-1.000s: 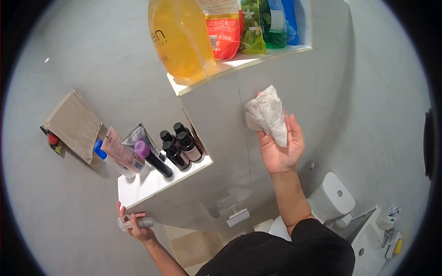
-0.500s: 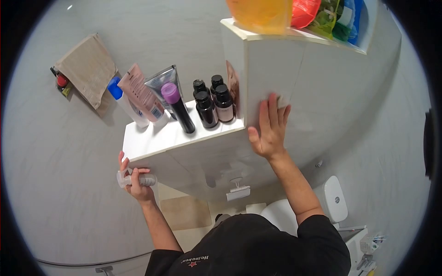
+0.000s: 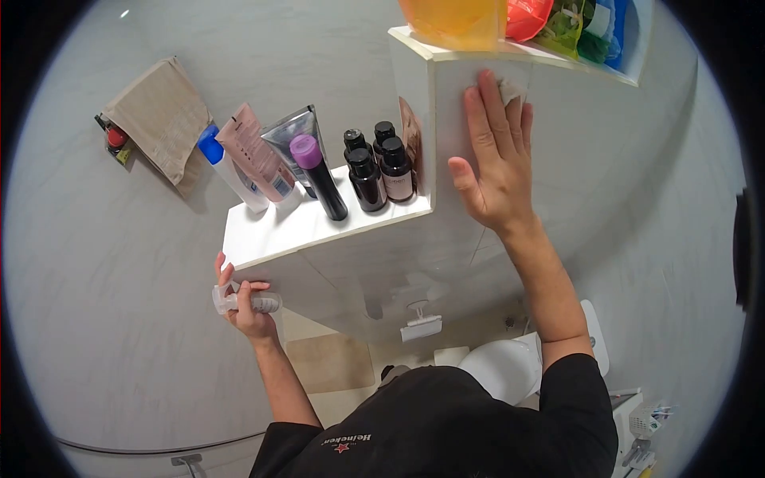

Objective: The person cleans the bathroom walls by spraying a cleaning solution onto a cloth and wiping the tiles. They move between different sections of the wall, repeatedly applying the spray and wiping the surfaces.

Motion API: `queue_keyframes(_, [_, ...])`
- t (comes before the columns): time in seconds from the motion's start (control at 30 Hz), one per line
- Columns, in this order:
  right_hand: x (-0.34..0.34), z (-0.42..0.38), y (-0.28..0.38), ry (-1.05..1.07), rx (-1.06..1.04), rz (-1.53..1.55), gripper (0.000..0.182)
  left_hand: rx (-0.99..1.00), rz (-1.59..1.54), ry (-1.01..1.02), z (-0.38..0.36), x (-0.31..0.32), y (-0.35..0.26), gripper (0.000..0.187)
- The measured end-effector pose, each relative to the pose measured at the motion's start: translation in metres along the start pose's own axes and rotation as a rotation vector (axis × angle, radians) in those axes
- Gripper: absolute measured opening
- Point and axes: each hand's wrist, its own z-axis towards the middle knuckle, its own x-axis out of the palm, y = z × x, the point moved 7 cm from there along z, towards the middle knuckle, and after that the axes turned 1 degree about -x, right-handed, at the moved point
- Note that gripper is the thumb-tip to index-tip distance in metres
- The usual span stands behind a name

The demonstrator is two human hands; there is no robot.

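My right hand (image 3: 500,163) lies flat with fingers stretched out on the light panel below the upper ledge. A crumpled pale cloth or tissue (image 3: 510,91) shows under its fingertips, mostly hidden by them. My left hand (image 3: 252,312) is wrapped round a small clear spray bottle (image 3: 267,302) by the left end of the white shelf (image 3: 267,243). Some of its fingers touch the shelf's corner. On that shelf stand a black bottle with a purple cap (image 3: 323,179), a pink tube (image 3: 255,151), a silver tube (image 3: 293,127) and several small dark bottles (image 3: 368,182).
An orange bag (image 3: 454,22) and a red packet (image 3: 527,17) sit on the upper ledge. A brown paper bag (image 3: 159,119) hangs on the left wall. Beneath are a white wall hook (image 3: 421,327), a toilet (image 3: 502,370) and a beige mat (image 3: 328,362).
My right hand has slid up the panel and a little to the right, the pale cloth moving with it. My left hand keeps its hold on the spray bottle. The view has shifted slightly.
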Motion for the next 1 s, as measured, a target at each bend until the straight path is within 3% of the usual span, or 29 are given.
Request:
queue_keyframes(0.07, [0.004,-0.011,0.005,-0.014,0.014,0.029,0.068,0.012,-0.001,-0.010,0.000,-0.001,0.001,0.041])
queue_keyframes(0.13, [0.024,-0.051,0.012,0.117,0.060,0.067,0.067,0.023,-0.010,-0.030,0.001,-0.002,0.001,0.041])
queue_keyframes(0.27, [0.069,-0.172,0.038,0.257,0.011,0.008,0.065,0.001,-0.016,-0.010,0.000,0.000,-0.001,0.041])
queue_keyframes(0.4, [0.071,-0.199,0.036,0.208,-0.018,-0.057,0.065,0.000,0.002,-0.001,0.000,-0.002,0.000,0.041])
queue_keyframes(0.53, [0.041,-0.099,0.015,0.172,0.044,-0.030,0.069,-0.008,-0.025,0.006,0.000,-0.001,0.002,0.041])
queue_keyframes(0.63, [0.008,-0.015,0.002,0.003,0.073,-0.005,0.069,-0.008,0.060,0.017,-0.003,0.000,-0.001,0.042])
queue_keyframes(0.77, [0.015,-0.021,0.014,-0.039,0.085,0.018,0.070,-0.008,0.026,0.016,0.000,-0.004,0.008,0.042])
queue_keyframes(0.93, [0.080,-0.179,0.038,0.156,0.043,0.002,0.083,0.069,-0.056,0.038,0.001,-0.016,0.020,0.037])
queue_keyframes(1.0, [0.090,-0.222,0.040,0.237,-0.001,0.000,0.087,0.008,-0.116,0.042,0.001,-0.014,0.018,0.038])
